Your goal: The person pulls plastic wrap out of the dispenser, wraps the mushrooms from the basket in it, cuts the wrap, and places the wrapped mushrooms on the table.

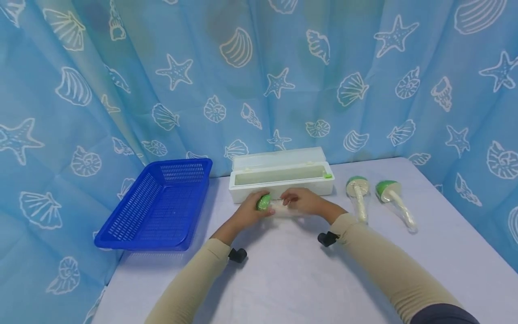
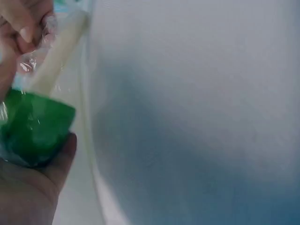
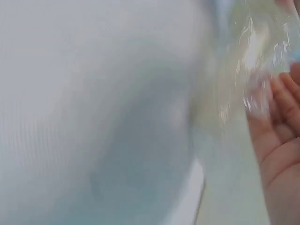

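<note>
A toy-like mushroom with a green cap (image 1: 263,202) and a pale stem (image 2: 61,56) is held low over the table, in front of a long white cling film dispenser (image 1: 244,194). My left hand (image 1: 247,210) grips it by the cap, thumb and fingers round the green dome. Clear cling film (image 3: 234,84) surrounds the stem, glossy and crinkled. At the stem, my right hand (image 1: 304,201) has its fingers curled and pinches the film. In the right wrist view the film blurs the stem behind it.
Two more green-capped mushrooms (image 1: 358,191) (image 1: 395,198) in clear film lie at the right. A blue plastic basket (image 1: 141,245) stands at the left. The dispenser's lid (image 1: 279,158) is raised, with a green slider (image 1: 328,176) at its right end. A patterned blue curtain (image 1: 259,112) hangs behind the table.
</note>
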{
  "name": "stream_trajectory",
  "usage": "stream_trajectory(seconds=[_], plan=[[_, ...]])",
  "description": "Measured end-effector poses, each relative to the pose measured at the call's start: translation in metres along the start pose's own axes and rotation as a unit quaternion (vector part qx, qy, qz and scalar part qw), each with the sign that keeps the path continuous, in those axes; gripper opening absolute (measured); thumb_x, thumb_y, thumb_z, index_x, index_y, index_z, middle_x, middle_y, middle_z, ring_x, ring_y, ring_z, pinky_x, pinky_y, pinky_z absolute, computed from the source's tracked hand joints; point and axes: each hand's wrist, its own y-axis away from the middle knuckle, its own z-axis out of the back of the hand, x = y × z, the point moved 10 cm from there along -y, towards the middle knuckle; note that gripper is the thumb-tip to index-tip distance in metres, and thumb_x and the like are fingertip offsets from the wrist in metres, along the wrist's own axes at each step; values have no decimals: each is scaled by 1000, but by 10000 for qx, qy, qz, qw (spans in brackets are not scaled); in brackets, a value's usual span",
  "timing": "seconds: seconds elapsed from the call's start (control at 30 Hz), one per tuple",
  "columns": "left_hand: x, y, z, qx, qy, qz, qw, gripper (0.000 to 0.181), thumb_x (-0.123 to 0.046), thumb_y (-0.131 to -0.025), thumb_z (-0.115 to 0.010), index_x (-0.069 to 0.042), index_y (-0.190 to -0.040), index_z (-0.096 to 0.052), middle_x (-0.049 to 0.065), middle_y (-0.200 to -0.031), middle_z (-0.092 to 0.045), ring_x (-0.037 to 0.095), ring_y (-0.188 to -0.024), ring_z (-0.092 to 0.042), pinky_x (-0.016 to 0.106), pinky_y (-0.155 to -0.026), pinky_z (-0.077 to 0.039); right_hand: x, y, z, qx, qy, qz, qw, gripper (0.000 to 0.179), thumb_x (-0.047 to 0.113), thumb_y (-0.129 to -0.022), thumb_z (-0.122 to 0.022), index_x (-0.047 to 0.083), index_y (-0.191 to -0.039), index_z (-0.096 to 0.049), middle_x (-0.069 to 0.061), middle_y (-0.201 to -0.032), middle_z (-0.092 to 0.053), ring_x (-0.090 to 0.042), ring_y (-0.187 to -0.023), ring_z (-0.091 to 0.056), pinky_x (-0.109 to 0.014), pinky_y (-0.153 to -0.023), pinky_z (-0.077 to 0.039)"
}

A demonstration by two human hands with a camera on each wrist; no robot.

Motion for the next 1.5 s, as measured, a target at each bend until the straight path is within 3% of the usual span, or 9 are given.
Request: stream_trajectory(seconds=[0.1, 0.2, 0.33, 0.47, 0.67, 0.9, 1.1, 1.37, 1.5], plan=[[-9, 7, 16, -282, 161, -128, 9994, 69, -34, -82, -80, -7, -136, -48, 11, -131, -51, 25, -116, -50, 42, -96, -42, -11, 11, 31, -437, -1257, -74, 9911, 27, -4, -98, -47, -12, -121, -56, -22, -107, -65, -33, -98, -63, -42, -87, -52], [-12, 12, 27, -469, 577, -21, 9972, 68, -36, -82, -80, -9, -134, -46, 10, -122, -52, 23, -100, -55, 38, -81, -49, -23, 22, 50, -934, -1592, -354, 9822, 28, 4, -103, -44, -12, -123, -56, -24, -112, -62, -35, -102, -62, -43, -88, -51], [-10, 18, 30, -589, 1376, 261, 9884, 67, -37, -84, -77, -11, -134, -41, 12, -121, -48, 23, -96, -57, 35, -73, -53, -39, 32, 43, -1162, -2242, -807, 9642, 49, 29, -107, -39, -13, -131, -47, -29, -125, -55, -39, -115, -56, -43, -94, -48], [-14, 21, 24, -659, 1484, 242, 9864, 69, -41, -84, -76, -10, -134, -40, 11, -121, -49, 23, -100, -56, 34, -76, -53, -29, 31, 25, -1180, -2760, -601, 9520, 62, 41, -107, -30, -11, -141, -37, -30, -138, -43, -42, -125, -48, -46, -96, -46], [-28, 22, 23, -783, 861, -182, 9930, 63, -42, -90, -68, -11, -141, -45, 13, -123, -55, 21, -95, -56, 36, -75, -51, 10, 28, 15, -1559, -328, -61, 9872, 48, 32, -108, -30, -2, -134, -52, -19, -131, -56, -35, -116, -54, -49, -94, -45], [-29, 27, 29, -1082, 787, -167, 9909, 47, -45, -96, -58, -14, -131, -59, 6, -103, -61, 19, -80, -57, 34, -65, -50, 33, 24, -9, -1011, 1531, 406, 9822, 39, 16, -107, -34, 6, -143, -46, -13, -135, -54, -32, -127, -47, -49, -104, -37], [-27, 28, 40, -1688, 797, -46, 9824, 45, -48, -97, -54, -12, -120, -68, 2, -103, -66, 17, -80, -58, 34, -65, -50, 39, 22, -24, -450, 2879, 445, 9556, 56, 38, -98, -52, 5, -143, -47, -14, -135, -55, -32, -123, -51, -49, -101, -39], [-27, 19, 26, -1586, 375, -13, 9866, 52, -53, -101, -40, -13, -109, -72, 2, -96, -69, 14, -73, -60, 30, -60, -50, 47, 12, -26, -799, 4737, 390, 8762, 26, 32, -85, -73, 9, -96, -67, -1, -73, -66, -16, -56, -58, -35, -53, -50], [-25, 21, 22, -1452, 849, 216, 9855, 57, -51, -104, -30, -13, -111, -72, 7, -101, -68, 18, -73, -60, 33, -58, -51, 47, 13, -23, -867, 4893, 304, 8673, 20, 30, -82, -71, 11, -84, -67, 1, -61, -59, -14, -47, -48, -35, -46, -45]])
